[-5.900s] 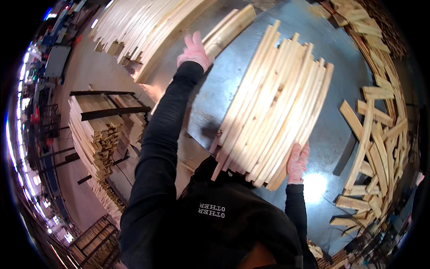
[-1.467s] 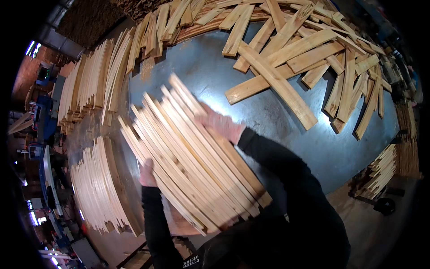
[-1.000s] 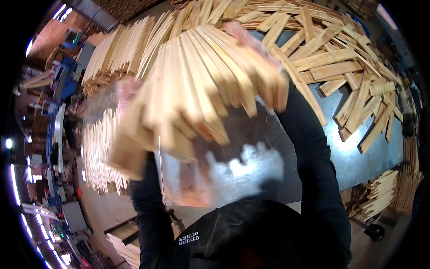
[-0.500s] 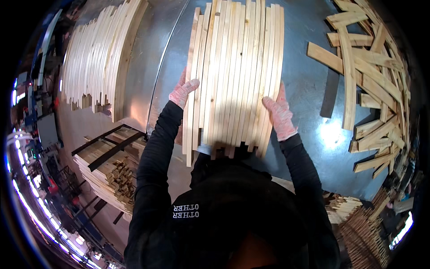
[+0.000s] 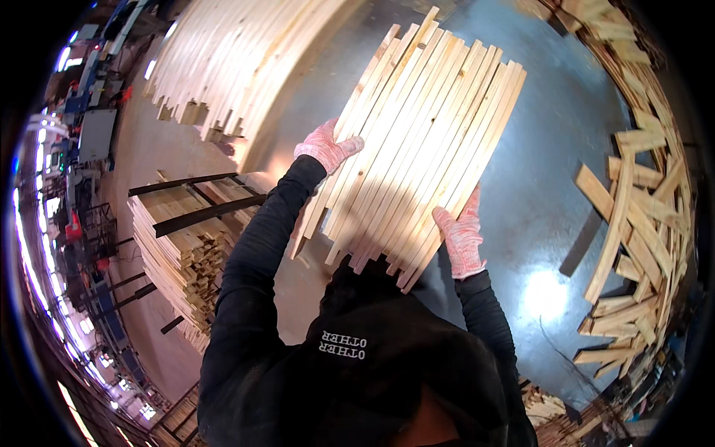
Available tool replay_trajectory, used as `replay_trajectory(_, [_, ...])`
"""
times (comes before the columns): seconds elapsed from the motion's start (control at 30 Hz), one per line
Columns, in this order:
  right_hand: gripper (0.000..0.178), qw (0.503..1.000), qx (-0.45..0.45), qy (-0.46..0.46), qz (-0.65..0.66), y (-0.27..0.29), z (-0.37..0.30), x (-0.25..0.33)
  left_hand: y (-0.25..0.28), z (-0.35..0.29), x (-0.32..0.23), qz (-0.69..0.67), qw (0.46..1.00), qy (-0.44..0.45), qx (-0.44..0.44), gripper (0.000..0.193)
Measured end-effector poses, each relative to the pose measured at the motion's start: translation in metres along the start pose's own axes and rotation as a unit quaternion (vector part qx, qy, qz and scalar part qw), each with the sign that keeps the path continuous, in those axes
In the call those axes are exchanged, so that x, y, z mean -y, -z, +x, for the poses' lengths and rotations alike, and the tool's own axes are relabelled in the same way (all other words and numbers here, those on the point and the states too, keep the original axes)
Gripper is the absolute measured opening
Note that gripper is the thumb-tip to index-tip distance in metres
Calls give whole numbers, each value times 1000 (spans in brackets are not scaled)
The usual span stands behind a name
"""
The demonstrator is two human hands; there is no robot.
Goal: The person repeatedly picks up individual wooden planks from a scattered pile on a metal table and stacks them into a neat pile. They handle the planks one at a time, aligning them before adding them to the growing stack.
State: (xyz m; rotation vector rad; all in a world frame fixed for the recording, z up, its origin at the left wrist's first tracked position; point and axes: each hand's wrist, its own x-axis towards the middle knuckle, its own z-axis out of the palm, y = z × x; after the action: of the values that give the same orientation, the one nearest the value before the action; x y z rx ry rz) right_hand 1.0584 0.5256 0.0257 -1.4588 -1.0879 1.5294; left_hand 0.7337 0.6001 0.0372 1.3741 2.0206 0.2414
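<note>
A side-by-side bundle of pale wooden strips (image 5: pixel 410 141) is squeezed between my two gloved hands, over a grey metal table (image 5: pixel 555 149). My left hand (image 5: pixel 328 147) presses its left edge, thumb on top. On the opposite edge, my right hand (image 5: pixel 462 237) has its thumb on top too, with the fingers partly hidden along the side. The bundle slants, its far end toward the right. Its strip ends are uneven at both ends, and the near end reaches close to my body.
Another wide row of strips (image 5: pixel 246 59) lies at the far left. Below it, a stack of boards (image 5: pixel 175 246) carries dark metal bars (image 5: pixel 208 216). A jumbled heap of loose wood pieces (image 5: pixel 640 223) covers the right side, with a dark flat strip (image 5: pixel 581 242) beside it.
The bundle has turned clockwise between my hands, its far end swinging right. My view has turned too, so the other row and the loose heap appear shifted.
</note>
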Motion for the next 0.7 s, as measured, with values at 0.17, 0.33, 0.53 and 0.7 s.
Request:
replay_trajectory(0.17, [99, 995, 48, 44, -80, -90, 14, 17, 85, 15, 26, 92, 993, 68, 15, 99])
replay_trajectory(0.33, [99, 997, 59, -58, -8, -156, 23, 47, 104, 23, 69, 80, 989, 118, -43, 91])
replay_trajectory(0.53, [98, 983, 82, -44, -156, -173, 28, 38, 120, 47, 94, 66, 993, 70, -70, 72])
replay_trajectory(0.7, [97, 971, 193, -6, -143, -191, 49, 34, 131, 79, 149, 72, 992, 41, -91, 52])
